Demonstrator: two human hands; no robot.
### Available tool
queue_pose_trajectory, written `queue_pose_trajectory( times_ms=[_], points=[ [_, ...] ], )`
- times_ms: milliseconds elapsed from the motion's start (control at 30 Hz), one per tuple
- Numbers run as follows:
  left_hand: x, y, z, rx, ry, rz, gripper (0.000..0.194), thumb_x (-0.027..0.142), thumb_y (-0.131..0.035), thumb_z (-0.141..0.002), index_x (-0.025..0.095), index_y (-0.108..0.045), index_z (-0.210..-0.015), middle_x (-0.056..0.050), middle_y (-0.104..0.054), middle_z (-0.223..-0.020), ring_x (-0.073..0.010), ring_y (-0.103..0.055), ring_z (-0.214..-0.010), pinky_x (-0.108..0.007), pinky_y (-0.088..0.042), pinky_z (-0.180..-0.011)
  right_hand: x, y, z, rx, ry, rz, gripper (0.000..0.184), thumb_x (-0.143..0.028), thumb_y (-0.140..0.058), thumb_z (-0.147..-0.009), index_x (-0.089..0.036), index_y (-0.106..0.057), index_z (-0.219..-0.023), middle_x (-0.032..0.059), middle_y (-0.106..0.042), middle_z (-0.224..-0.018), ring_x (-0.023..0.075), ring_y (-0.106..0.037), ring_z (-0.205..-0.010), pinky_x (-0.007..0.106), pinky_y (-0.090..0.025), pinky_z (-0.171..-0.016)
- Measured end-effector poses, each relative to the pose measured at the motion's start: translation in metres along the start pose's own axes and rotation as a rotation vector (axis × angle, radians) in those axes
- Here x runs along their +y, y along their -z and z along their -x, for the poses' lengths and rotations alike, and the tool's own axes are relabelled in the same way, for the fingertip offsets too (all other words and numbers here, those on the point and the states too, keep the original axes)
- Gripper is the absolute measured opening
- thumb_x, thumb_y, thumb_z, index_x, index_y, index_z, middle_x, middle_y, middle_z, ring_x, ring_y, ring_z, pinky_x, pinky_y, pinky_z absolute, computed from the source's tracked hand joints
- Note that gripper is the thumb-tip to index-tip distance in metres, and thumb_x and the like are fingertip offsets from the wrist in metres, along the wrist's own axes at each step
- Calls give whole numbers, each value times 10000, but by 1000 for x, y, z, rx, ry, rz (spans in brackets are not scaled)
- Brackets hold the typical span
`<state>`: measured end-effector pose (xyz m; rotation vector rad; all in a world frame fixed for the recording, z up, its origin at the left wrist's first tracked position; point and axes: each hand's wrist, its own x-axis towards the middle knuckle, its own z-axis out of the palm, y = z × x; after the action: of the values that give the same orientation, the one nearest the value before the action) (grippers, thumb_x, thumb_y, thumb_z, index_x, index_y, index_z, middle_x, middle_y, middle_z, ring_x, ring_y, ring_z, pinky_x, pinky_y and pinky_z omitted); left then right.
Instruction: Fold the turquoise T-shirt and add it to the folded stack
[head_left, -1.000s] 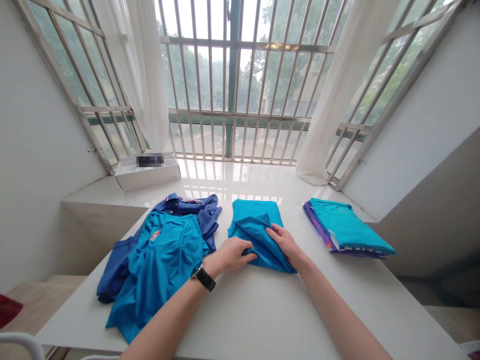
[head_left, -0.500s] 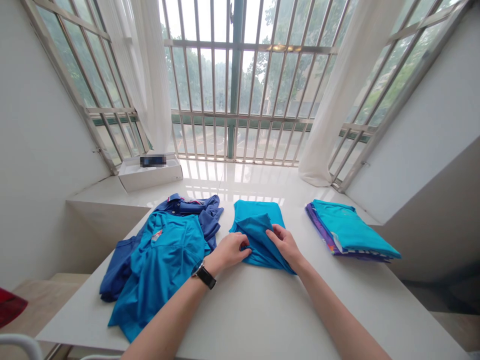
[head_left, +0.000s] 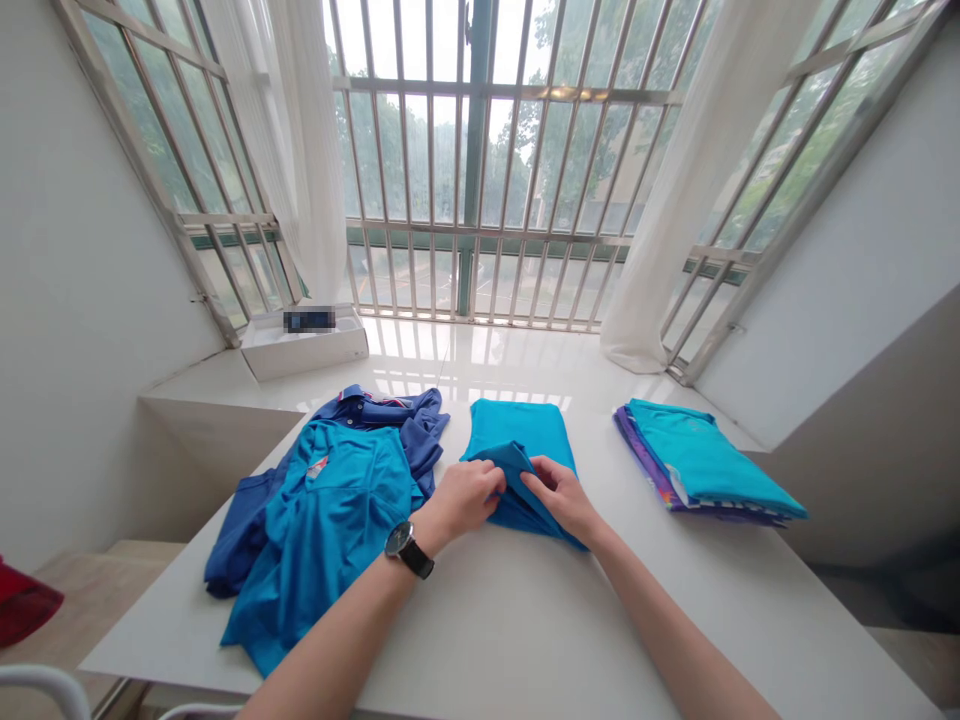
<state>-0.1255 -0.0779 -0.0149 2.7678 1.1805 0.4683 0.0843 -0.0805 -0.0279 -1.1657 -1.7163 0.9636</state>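
A blue shirt [head_left: 521, 425], folded into a compact rectangle, lies mid-table with its near layer lifted and creased. My left hand [head_left: 466, 497], a watch [head_left: 409, 549] on its wrist, closes on the left part of that raised layer; its fingertips are partly hidden. From the right, my right hand [head_left: 561, 494] pinches the same layer between thumb and fingers. Left of my hands, another blue shirt [head_left: 330, 530] with a small chest emblem is spread loosely over a dark blue polo shirt [head_left: 375, 412].
At the right of the white table [head_left: 480, 640] sits a stack of folded clothes [head_left: 705, 460], turquoise on top and purple beneath. Behind, an open white box [head_left: 304, 352] rests on the window sill [head_left: 420, 350]. A barred window and white curtains [head_left: 637, 300] rise beyond.
The lifted layer of the folded shirt has come down and nearer to me, showing more of the flat part behind. My left wrist has turned, so the watch face shows.
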Motion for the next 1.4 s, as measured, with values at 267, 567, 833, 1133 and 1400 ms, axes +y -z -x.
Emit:
queue_pose_trajectory(
  times_ms=[267, 567, 833, 1133, 1400],
  points=[
    [52, -1, 5, -36, -346, -177, 127, 108, -475, -947, 192, -569, -969, -46, -611, -983, -189, -561, -860, -313, -435, -713, -1, 14, -3, 125, -22, -69, 344, -534, -629, -841, -191, -605, -846, -16, -585, -727, 134, -498, -641, 259, -436, -592],
    [56, -13, 5, -63, -216, -83, 330, 171, -423, -974, 276, -544, -1263, -66, -587, -1054, -219, -538, -916, -346, -466, -787, -12, 16, 1, 207, -7, -27, 358, -547, -616, -845, -191, -611, -883, -9, -566, -720, 141, -480, -622, 266, -423, -569],
    [32, -21, -1, -35, -164, 277, 399, 76, -481, -875, 200, -602, -1234, -103, -620, -1183, -237, -608, -992, -362, -519, -868, -17, 3, 10, 87, 105, 152, 235, -434, -572, -893, -208, -627, -919, -3, -597, -750, 145, -501, -648, 274, -442, -617],
    [-22, 3, 0, -125, -25, 513, 218, 142, -666, -777, 174, -720, -985, -43, -723, -876, -182, -649, -763, -250, -498, -681, -12, -14, 13, -97, 126, 236, 168, -360, -612, -862, -203, -555, -838, -35, -546, -702, 107, -437, -589, 239, -374, -544],
    [-49, 19, 7, 0, 253, 444, 237, 209, -463, -887, 159, -661, -1007, -41, -696, -782, -169, -635, -691, -242, -461, -652, -19, -16, 18, -276, 152, 335, 172, -366, -678, -827, -211, -665, -901, -14, -628, -769, 115, -512, -626, 238, -398, -567]
  ],
)
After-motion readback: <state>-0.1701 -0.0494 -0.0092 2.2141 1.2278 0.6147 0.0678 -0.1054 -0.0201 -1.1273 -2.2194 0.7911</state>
